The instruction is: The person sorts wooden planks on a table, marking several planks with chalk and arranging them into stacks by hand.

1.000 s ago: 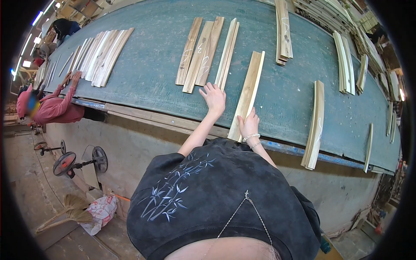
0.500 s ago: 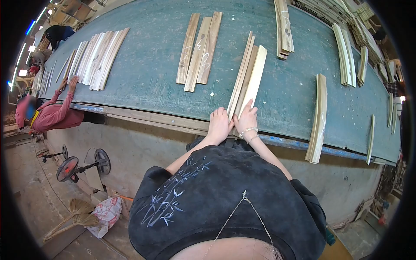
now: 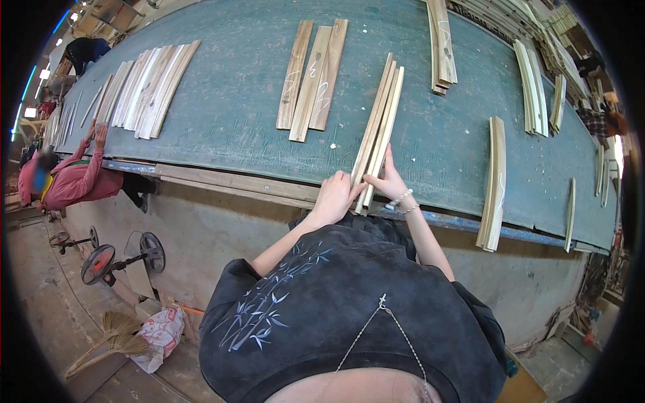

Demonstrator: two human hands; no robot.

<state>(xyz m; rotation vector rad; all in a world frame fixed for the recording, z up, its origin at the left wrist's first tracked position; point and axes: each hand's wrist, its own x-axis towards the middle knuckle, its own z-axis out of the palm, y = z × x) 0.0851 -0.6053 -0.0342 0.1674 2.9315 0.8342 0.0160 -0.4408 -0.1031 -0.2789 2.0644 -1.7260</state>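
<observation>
Several long wooden strips (image 3: pixel 379 124) stand on edge side by side on the green table (image 3: pixel 242 134), their near ends jutting slightly past its front edge. My left hand (image 3: pixel 334 198) is curled against the left side of the near ends, its thumb reaching across to them. My right hand (image 3: pixel 391 183) grips the strips from the right, thumb over the top and fingers along the outer side. The undersides of the strips and some fingertips are hidden.
Ahead lie three chalk-marked boards (image 3: pixel 312 80). More wood pieces (image 3: pixel 494 185) rest to the right, and another stack (image 3: pixel 442 47) lies farther back. A person in pink (image 3: pixel 74 181) handles a row of boards (image 3: pixel 158 91) at left. Fans (image 3: pixel 101 263) and brooms (image 3: pixel 114 342) stand below.
The right-hand pale strip has turned from showing its broad face to standing on edge against the others. My right hand has shifted slightly right and down.
</observation>
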